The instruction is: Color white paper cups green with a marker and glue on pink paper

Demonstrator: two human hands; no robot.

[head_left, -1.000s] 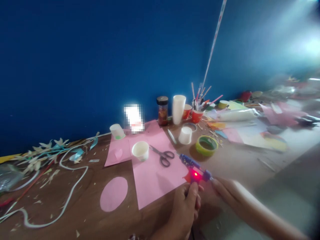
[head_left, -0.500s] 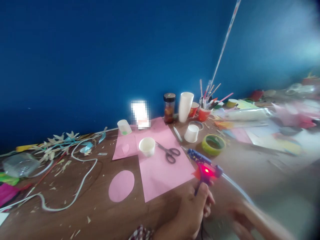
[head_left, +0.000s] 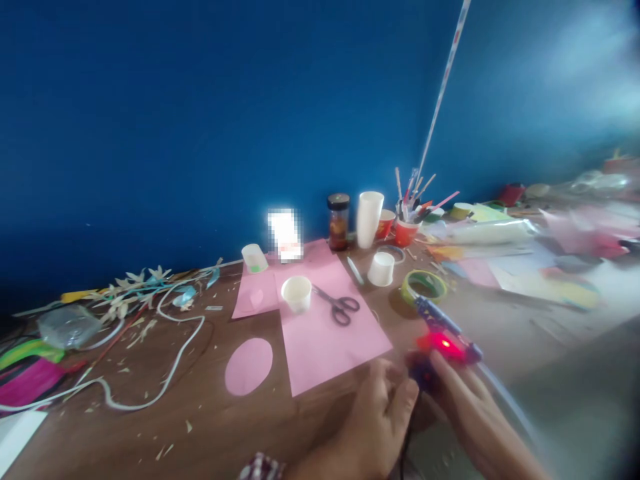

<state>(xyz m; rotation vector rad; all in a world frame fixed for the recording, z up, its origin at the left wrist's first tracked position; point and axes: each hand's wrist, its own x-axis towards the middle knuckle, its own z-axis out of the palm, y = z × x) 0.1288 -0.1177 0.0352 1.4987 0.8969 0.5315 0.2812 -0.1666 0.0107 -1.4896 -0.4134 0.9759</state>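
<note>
My right hand [head_left: 465,397] is wrapped around the handle of a blue hot glue gun [head_left: 440,317], whose red light glows. The nozzle points up and left, in front of the yellow-green tape roll [head_left: 424,288]. My left hand [head_left: 383,417] is just left of the gun, empty, with thumb and fingers apart and loosely curled. Beyond it lies a pink paper sheet [head_left: 325,353] with dark-handled scissors [head_left: 343,310] and a white paper cup [head_left: 297,295] on it. A pink paper oval [head_left: 249,367] lies on the table left of the sheet.
An upturned white cup [head_left: 381,269], a lidded jar [head_left: 339,223], a stack of white cups [head_left: 370,220] and a red cup of brushes [head_left: 407,233] stand toward the blue wall. A white cord [head_left: 173,360] winds across the left. Paper sheets [head_left: 530,280] lie at right.
The glue gun has passed from my left hand to my right and moved right. My left hand has let go. The view has shifted slightly.
</note>
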